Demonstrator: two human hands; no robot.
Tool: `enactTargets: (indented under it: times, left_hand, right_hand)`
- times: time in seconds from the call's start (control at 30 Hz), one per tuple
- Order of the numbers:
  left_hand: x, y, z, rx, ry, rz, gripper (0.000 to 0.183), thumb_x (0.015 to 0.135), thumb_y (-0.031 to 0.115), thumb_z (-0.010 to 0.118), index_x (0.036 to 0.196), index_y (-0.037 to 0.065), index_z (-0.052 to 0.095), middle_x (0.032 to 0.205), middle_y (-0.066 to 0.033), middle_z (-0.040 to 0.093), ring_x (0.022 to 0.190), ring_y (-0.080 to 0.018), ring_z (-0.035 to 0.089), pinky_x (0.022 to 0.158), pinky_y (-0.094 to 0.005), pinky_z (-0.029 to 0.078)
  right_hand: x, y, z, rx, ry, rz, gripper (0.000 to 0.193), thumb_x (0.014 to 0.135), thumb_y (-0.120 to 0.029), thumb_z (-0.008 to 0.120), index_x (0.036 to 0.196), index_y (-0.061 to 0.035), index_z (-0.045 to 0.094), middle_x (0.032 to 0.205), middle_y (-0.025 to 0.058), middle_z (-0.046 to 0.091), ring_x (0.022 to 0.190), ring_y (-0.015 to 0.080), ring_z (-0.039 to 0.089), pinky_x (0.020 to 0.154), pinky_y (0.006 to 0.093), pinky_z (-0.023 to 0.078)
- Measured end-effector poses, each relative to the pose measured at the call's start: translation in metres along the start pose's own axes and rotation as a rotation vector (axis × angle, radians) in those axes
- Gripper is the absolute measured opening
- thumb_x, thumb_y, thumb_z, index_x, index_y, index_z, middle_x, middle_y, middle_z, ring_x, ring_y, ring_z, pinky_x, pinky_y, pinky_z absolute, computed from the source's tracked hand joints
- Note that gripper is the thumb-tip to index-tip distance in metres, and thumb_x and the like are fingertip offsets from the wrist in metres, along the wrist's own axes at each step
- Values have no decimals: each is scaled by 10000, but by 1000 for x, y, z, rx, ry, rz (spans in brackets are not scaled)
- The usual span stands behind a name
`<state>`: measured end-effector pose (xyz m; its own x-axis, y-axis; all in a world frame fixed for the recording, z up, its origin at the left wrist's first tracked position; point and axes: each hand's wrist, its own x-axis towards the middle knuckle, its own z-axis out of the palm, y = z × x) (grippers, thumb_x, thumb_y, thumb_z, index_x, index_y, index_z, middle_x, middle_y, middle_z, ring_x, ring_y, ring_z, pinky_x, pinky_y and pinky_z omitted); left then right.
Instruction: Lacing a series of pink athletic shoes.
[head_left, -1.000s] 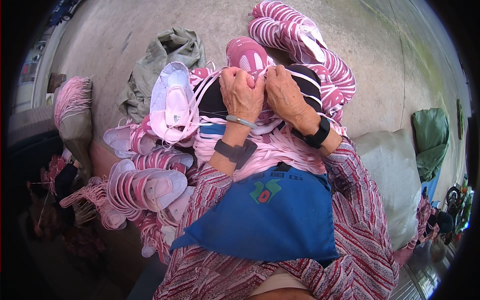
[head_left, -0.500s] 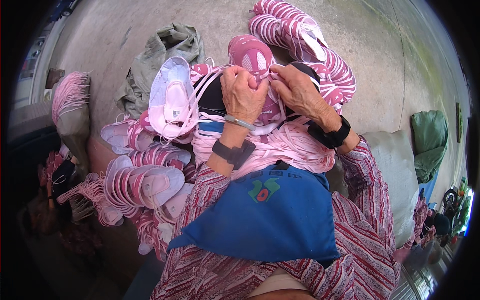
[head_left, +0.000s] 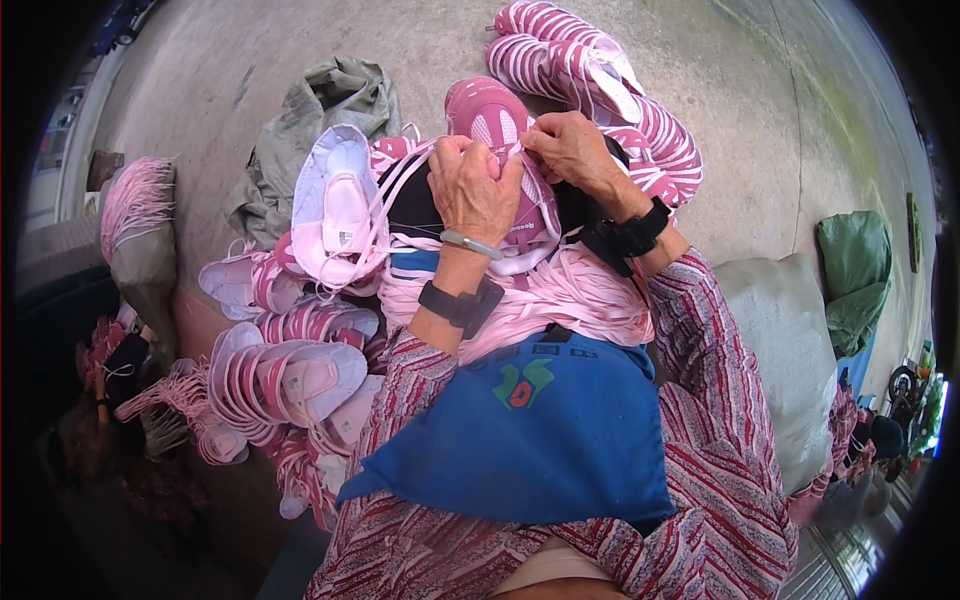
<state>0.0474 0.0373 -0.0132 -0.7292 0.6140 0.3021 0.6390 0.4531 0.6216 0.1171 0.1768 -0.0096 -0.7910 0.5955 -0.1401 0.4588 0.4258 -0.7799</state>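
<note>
A dark pink shoe upper with pale mesh panels lies over my lap, toe pointing away from me. Across its tongue area, my left hand is closed, fingers curled at the eyelet edge; its fingertips are partly hidden. My right hand pinches a pale pink shoelace at the upper's right eyelet edge. A thick bundle of pale pink shoelaces lies on my lap below both hands. Left of my left hand rests another pink upper with a light lining, and loose laces run from it toward the hand.
Stacked, laced uppers pile up at the left, and a row of nested uppers lies on the concrete at the far side. A grey-green sack sits at far left, a pale sack at right. My blue apron covers my lap.
My right hand has shifted slightly away from the upper's middle, with the wrist turned a little. My left hand stays at the eyelet edge. The whole view has drifted slightly.
</note>
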Motion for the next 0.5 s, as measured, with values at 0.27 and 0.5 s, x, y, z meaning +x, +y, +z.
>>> enactTargets:
  times: [0.27,0.5]
  left_hand:
    - [-2,-3,4,-65,66,18,273,687,213,721,644,72,491,930,-109,489,906,-305,491,775,-433,392]
    - [-8,-1,-1,-133,87,35,238,691,159,724,676,62,507,959,-108,512,911,-315,509,787,-430,402]
  right_hand:
    - [-38,-14,5,-358,154,-438,165,815,-137,566,814,27,590,792,206,583,741,371,595,660,423,498]
    - [-40,-18,11,-573,53,-389,190,748,-60,570,888,67,554,892,234,558,831,348,595,746,388,510]
